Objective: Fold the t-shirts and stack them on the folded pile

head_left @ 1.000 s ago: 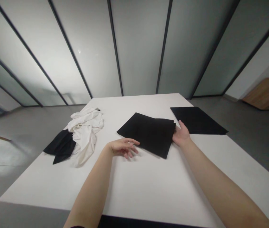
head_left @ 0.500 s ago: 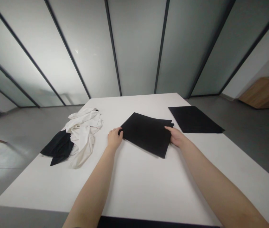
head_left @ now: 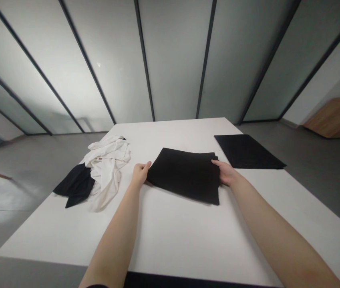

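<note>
A folded black cloth lies flat near the middle of a white table, its layers slightly uneven at the far right corner. The left hand is at the cloth's left edge and the right hand at its right edge, each touching it with the fingers extended rather than clenched. This view does not settle whether either hand is pinching the cloth or only resting against it. A flat black cloth lies just beyond the right hand, near the table's far right corner. Left of the left hand, a crumpled white garment lies against a bunched black garment. Frosted glass partitions stand beyond.
</note>
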Tool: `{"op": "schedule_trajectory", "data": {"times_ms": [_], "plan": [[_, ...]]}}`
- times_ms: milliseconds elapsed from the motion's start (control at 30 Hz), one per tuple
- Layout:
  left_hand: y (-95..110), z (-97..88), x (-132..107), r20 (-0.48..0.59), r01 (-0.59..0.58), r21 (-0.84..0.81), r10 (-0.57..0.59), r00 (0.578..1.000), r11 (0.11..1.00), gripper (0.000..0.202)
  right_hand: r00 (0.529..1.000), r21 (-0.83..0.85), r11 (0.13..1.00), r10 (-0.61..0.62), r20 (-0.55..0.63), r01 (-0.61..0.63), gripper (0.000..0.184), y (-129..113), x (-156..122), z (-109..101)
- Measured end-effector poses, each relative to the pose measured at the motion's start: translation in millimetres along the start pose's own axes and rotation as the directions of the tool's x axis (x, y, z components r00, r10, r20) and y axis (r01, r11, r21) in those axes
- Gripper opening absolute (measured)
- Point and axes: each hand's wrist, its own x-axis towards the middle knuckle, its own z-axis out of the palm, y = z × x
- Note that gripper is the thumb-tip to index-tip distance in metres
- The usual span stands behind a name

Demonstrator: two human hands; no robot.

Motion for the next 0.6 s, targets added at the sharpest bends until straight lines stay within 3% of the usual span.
{"op": "schedule_trajectory", "data": {"times_ms": [67, 133, 200, 267, 333, 433, 500, 600], "plan": [[-1.8, -6.4, -0.2, -0.026, -0.048, 0.025, 0.048, 0.998, 0.999, 0.063, 1.000, -0.010, 1.000, 0.005, 0.013, -0.005, 0.029, -0.1, -3.4, 2.0], [0.2, -8.2, -1.0, -0.136, -0.082, 0.094, 0.095, 0.986, 0.992, 0.059, 1.000, -0.009, 1.000, 0.015, 0.004, -0.015, 0.028, -0.6, -6.0, 5.1], [7.6, -4.8, -3.1, -0.257, -0.103, 0.186, 0.150, 0.955, 0.977, 0.051, 1.000, 0.002, 1.000, 0.025, -0.006, -0.025, 0.028, -1.4, -8.1, 8.5], [19.1, 3.4, -7.1, -0.272, -0.151, 0.245, 0.217, 0.937, 0.958, 0.036, 1.000, 0.017, 1.000, 0.021, 0.009, -0.021, 0.027, -2.3, -10.0, 11.1], [31.0, 15.2, -13.2, -0.155, -0.237, 0.216, 0.273, 0.949, 0.947, 0.018, 0.999, 0.025, 1.000, 0.013, 0.048, -0.015, 0.028, -3.1, -11.8, 11.9], [40.1, 35.8, -23.7, 0.090, -0.315, 0.052, 0.310, 0.947, 0.948, 0.035, 0.994, 0.015, 1.000, 0.019, 0.104, -0.021, 0.029, -3.7, -14.5, 10.3], [38.1, 47.8, -29.5, 0.200, -0.274, 0.009, 0.267, 0.943, 0.962, 0.046, 0.990, -0.012, 0.999, 0.046, 0.131, -0.044, 0.028, -3.4, -16.2, 9.2], [29.2, 58.0, -34.0, 0.278, -0.214, 0.066, 0.188, 0.942, 0.974, 0.050, 0.981, -0.075, 0.991, 0.124, 0.146, -0.114, 0.026, -1.3, -17.8, 10.0]]}}
